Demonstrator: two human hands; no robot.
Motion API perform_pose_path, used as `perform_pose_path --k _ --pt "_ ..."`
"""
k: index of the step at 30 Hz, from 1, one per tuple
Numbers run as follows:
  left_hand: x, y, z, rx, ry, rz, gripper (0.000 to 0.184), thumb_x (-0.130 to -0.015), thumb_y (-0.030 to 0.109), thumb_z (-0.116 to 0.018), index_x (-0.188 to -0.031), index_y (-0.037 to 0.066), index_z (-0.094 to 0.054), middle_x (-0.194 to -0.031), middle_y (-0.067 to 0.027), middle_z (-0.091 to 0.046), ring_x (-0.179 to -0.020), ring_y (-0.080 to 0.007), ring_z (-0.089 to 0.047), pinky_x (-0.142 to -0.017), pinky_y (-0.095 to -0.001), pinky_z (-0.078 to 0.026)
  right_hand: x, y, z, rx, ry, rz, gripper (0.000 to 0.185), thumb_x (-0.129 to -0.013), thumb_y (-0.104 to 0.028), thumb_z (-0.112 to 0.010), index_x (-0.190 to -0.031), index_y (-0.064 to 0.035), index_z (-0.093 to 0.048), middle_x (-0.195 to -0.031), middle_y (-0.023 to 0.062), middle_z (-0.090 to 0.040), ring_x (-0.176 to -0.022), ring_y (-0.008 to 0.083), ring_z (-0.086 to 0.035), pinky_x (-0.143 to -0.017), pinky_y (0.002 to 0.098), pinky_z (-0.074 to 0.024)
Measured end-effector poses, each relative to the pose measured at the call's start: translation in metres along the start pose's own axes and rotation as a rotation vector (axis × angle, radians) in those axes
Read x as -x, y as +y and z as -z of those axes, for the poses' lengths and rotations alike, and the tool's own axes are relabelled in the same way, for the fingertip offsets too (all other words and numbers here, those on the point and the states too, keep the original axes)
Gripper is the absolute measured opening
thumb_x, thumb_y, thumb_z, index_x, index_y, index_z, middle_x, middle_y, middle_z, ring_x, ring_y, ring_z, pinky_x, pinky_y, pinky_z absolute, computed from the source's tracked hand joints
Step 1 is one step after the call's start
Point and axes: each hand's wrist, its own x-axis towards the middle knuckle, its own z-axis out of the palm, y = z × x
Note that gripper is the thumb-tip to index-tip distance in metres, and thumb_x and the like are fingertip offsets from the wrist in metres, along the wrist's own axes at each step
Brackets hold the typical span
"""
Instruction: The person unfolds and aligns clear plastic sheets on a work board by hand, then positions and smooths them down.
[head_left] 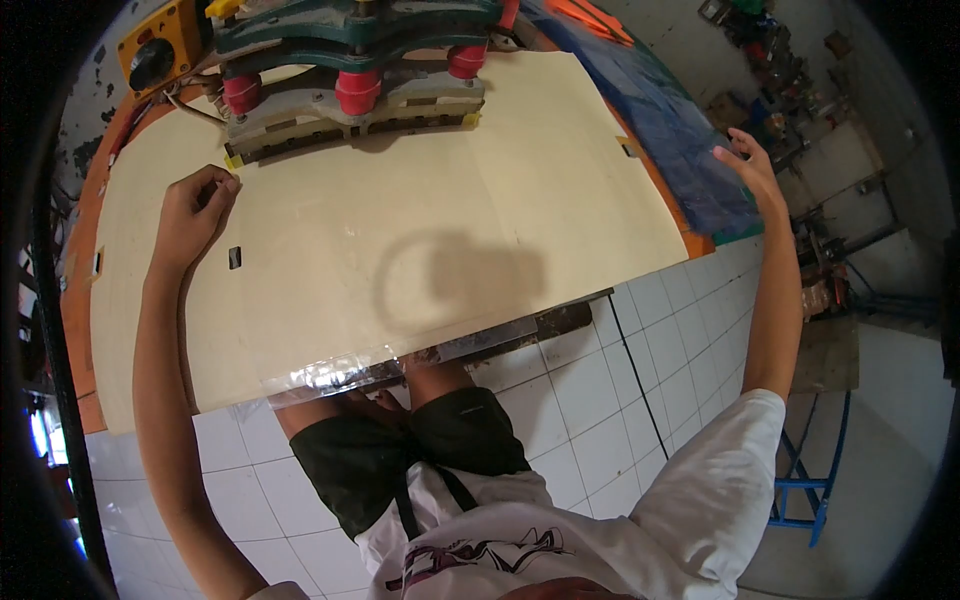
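My left hand rests on the cream board by the left end of a sealing-type press, fingers curled in with the thumb against them. Whatever they may hold is hidden. The press has a dark green frame, red cylindrical mounts and a long metal bar low over the board. Out to the right, my right hand is raised with fingers and thumb apart, nothing visible between them. It is beside a stack of blue translucent plastic sheets.
Clear plastic film hangs at the board's front edge, above my knees. A yellow box with a black knob stands back left. Orange-handled scissors or cutter lie on the blue sheets. A blue metal frame stands on the right.
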Motion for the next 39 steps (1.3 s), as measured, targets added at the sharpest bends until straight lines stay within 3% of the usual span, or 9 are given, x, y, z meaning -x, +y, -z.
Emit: perform_pose_path --k 5,8,11,14,20,25,29,33,39 --pt "0.0 0.0 0.002 -0.032 0.009 -0.044 0.021 -0.095 0.015 -0.063 -0.087 -0.003 -0.065 -0.058 0.0017 -0.048 -0.054 -0.0056 -0.039 -0.05 -0.0267 -0.031 -0.007 0.012 0.001 -0.142 -0.089 0.07 0.061 -0.084 -0.017 -0.079 -0.14 -0.0074 -0.055 -0.117 0.013 -0.063 -0.105 0.0235 -0.065 -0.085 0.0363 -0.0528" --pt "0.0 0.007 0.006 -0.083 -0.073 0.04 0.02 -0.099 0.014 -0.061 -0.091 -0.004 -0.062 -0.071 0.0003 -0.053 -0.065 -0.0061 -0.043 -0.057 -0.0237 -0.037 -0.018 0.035 0.0 -0.273 -0.112 0.085 0.046 -0.089 -0.013 -0.076 -0.131 -0.0048 -0.061 -0.106 0.0102 -0.067 -0.09 0.0183 -0.067 -0.074 0.0287 -0.0538" --pt "0.0 0.006 0.006 -0.064 -0.062 0.011 0.02 -0.099 0.014 -0.061 -0.091 -0.004 -0.063 -0.07 0.0003 -0.053 -0.065 -0.006 -0.043 -0.057 -0.0237 -0.037 -0.021 0.044 -0.003 -0.377 -0.062 0.018 0.034 -0.09 -0.018 -0.076 -0.119 -0.0037 -0.067 -0.096 0.0077 -0.069 -0.078 0.0139 -0.066 -0.066 0.0255 -0.0535" --pt "0.001 0.012 0.007 -0.082 -0.08 0.041 0.021 -0.099 0.014 -0.061 -0.091 -0.005 -0.062 -0.069 -0.0014 -0.053 -0.066 -0.0073 -0.044 -0.058 -0.0254 -0.038 -0.02 0.052 0.006 -0.221 -0.131 0.033 0.029 -0.093 -0.029 -0.074 -0.109 -0.005 -0.07 -0.094 0.0051 -0.069 -0.081 0.0134 -0.066 -0.071 0.0276 -0.0551" --pt "-0.001 0.008 0.007 -0.145 -0.061 -0.02 0.022 -0.098 0.016 -0.061 -0.093 -0.006 -0.063 -0.069 -0.006 -0.056 -0.066 -0.0109 -0.047 -0.062 -0.0291 -0.043 0.015 0.027 0.016 -0.242 -0.2 -0.077 0.035 -0.096 -0.043 -0.066 -0.099 -0.0088 -0.072 -0.086 -0.0024 -0.066 -0.079 0.0111 -0.06 -0.072 0.0296 -0.0505" --pt "0.0 0.006 0.001 -0.082 0.028 -0.108 0.021 -0.094 0.016 -0.064 -0.089 -0.004 -0.066 -0.06 -0.0033 -0.053 -0.056 -0.0084 -0.043 -0.053 -0.0282 -0.036 0.015 0.028 0.032 -0.1 -0.347 -0.085 0.031 -0.097 -0.042 -0.065 -0.093 -0.0121 -0.071 -0.08 -0.0059 -0.061 -0.07 0.0061 -0.052 -0.066 0.0221 -0.0425" --pt "0.0 0.008 0.006 -0.118 -0.06 -0.003 0.02 -0.098 0.014 -0.061 -0.091 -0.005 -0.063 -0.07 -0.0034 -0.055 -0.066 -0.0098 -0.048 -0.061 -0.0276 -0.042 0.016 0.017 0.039 -0.038 -0.363 -0.078 0.029 -0.097 -0.04 -0.065 -0.094 -0.0115 -0.071 -0.082 -0.0044 -0.063 -0.064 0.0071 -0.047 -0.061 0.0251 -0.0426" --pt "0.001 0.011 0.006 -0.093 -0.063 0.009 0.02 -0.098 0.014 -0.061 -0.09 -0.004 -0.063 -0.068 -0.0018 -0.053 -0.065 -0.0093 -0.046 -0.059 -0.0279 -0.04 0.013 0.012 0.036 -0.186 -0.312 -0.116 0.028 -0.1 -0.037 -0.063 -0.101 -0.0097 -0.07 -0.088 -0.0031 -0.064 -0.067 0.0083 -0.054 -0.065 0.0266 -0.0479" --pt "0.005 0.018 0.004 -0.066 0.028 -0.047 0.018 -0.095 0.014 -0.063 -0.088 -0.002 -0.064 -0.063 -0.0025 -0.051 -0.058 -0.0099 -0.043 -0.055 -0.0291 -0.036 -0.008 0.002 0.022 -0.502 -0.166 0.01 0.035 -0.102 -0.033 -0.059 -0.118 -0.0023 -0.065 -0.107 0.007 -0.068 -0.099 0.0185 -0.067 -0.094 0.0343 -0.0537"
